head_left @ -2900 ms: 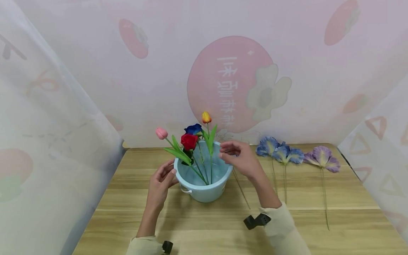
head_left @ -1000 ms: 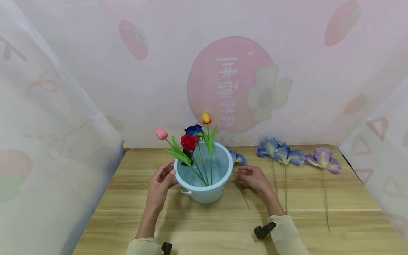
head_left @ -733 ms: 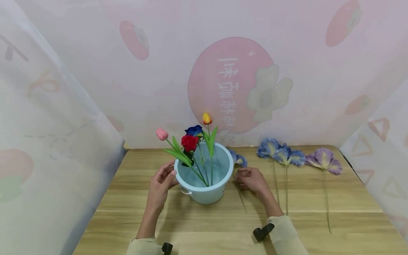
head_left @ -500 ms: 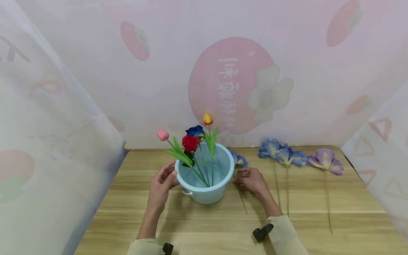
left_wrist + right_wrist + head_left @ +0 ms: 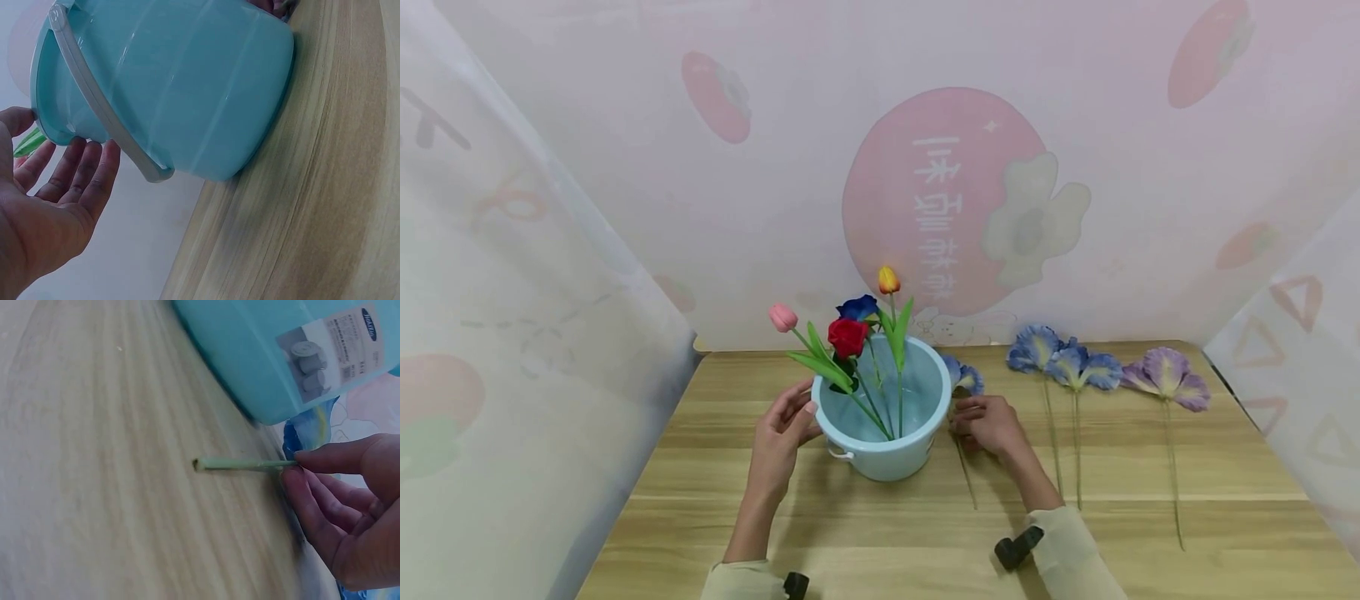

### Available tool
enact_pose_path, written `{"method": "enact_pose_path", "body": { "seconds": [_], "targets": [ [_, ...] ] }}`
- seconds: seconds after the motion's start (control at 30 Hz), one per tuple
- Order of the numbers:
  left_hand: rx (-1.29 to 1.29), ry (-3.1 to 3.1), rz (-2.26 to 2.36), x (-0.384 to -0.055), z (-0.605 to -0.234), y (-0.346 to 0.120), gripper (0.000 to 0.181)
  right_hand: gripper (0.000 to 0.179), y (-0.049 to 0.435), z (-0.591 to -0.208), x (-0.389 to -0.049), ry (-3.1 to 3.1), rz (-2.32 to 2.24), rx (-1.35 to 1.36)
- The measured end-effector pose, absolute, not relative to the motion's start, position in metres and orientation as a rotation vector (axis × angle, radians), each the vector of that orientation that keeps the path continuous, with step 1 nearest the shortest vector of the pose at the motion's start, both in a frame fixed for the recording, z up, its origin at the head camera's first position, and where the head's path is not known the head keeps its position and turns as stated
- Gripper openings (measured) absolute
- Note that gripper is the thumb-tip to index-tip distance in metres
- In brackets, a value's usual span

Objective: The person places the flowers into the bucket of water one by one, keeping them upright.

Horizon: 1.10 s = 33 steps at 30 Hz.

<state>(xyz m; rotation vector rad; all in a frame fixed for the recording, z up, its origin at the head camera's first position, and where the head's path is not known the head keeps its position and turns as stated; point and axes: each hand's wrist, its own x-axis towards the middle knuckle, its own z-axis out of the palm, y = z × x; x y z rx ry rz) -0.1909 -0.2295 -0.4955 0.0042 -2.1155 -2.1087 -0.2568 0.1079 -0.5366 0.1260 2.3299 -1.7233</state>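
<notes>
A light-blue bucket (image 5: 883, 458) stands upright at the middle of the table, its white handle (image 5: 106, 112) hanging down. My left hand (image 5: 777, 433) touches its left side, with the thumb at the rim and the fingertips along the outer wall. To its right, my right hand (image 5: 991, 423) pinches the thin stem (image 5: 237, 464) of a blue artificial iris (image 5: 964, 379) between thumb and forefinger. The iris head is partly hidden behind the bucket. Inside the bucket lean a pink tulip (image 5: 783, 317), a red rose (image 5: 847, 337), a dark-blue rose (image 5: 857, 308) and a yellow-orange tulip (image 5: 888, 279).
Two more blue irises (image 5: 1033, 347) and a purple iris (image 5: 1165, 375) lie on the wooden table (image 5: 880, 533) at the right, stems pointing toward me. A printed cloth backdrop (image 5: 775, 208) rises behind the table and along both sides.
My right hand has come down from the bucket's right rim to the iris stem and taken hold of it. The stem's lower end has shifted slightly left. My left hand stays at the bucket.
</notes>
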Motion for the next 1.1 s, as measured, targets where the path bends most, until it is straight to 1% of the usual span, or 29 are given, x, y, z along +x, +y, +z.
{"method": "enact_pose_path", "body": {
  "seconds": [0.3, 0.53, 0.83, 1.1],
  "targets": [
    [0.005, -2.100, -2.123, -0.192, -0.496, -0.229, 0.043, 0.033, 0.123, -0.513, -0.251, 2.373, -1.832, 0.055],
    [0.002, -2.097, -2.123, -0.191, -0.497, -0.229, 0.045, 0.040, 0.128, -0.488, -0.243, 2.301, -1.965, 0.055],
    [-0.026, -2.105, -2.119, -0.191, -0.496, -0.229, 0.045, 0.037, 0.137, -0.462, -0.229, 2.289, -2.111, 0.007],
    [-0.022, -2.080, -2.122, -0.190, -0.496, -0.229, 0.045, 0.037, 0.128, -0.444, -0.222, 2.302, -2.194, -0.047]
  ]
}}
